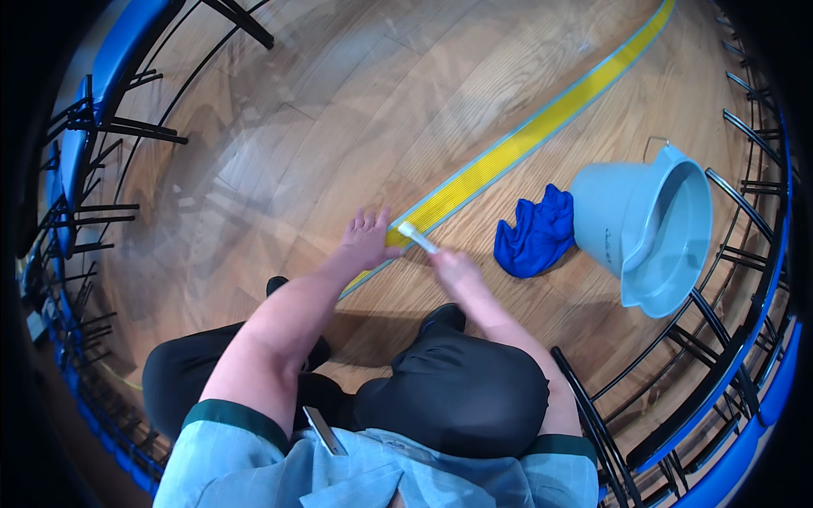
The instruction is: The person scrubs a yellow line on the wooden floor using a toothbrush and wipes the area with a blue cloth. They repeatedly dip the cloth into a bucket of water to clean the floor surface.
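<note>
My left hand [366,240] rests palm down, fingers spread, at the left edge of a ribbed yellow floor strip [483,176] with grey-blue borders. Its thumb reaches across the strip. In my right hand [456,272] is a small light-handled brush [420,239]. The brush's whitish head is over the strip, just right of my left hand; whether it touches the surface I cannot tell. The strip runs away to the upper right across a wood-look floor [343,120]. Below my hands, its near part is partly hidden by my left arm.
A crumpled blue cloth [537,235] lies right of my right hand, against a light-blue plastic bucket [610,209] tipped on its side in the view, its true posture unclear. Rows of blue chairs with black metal legs curve along the left [76,159] and right [730,368].
</note>
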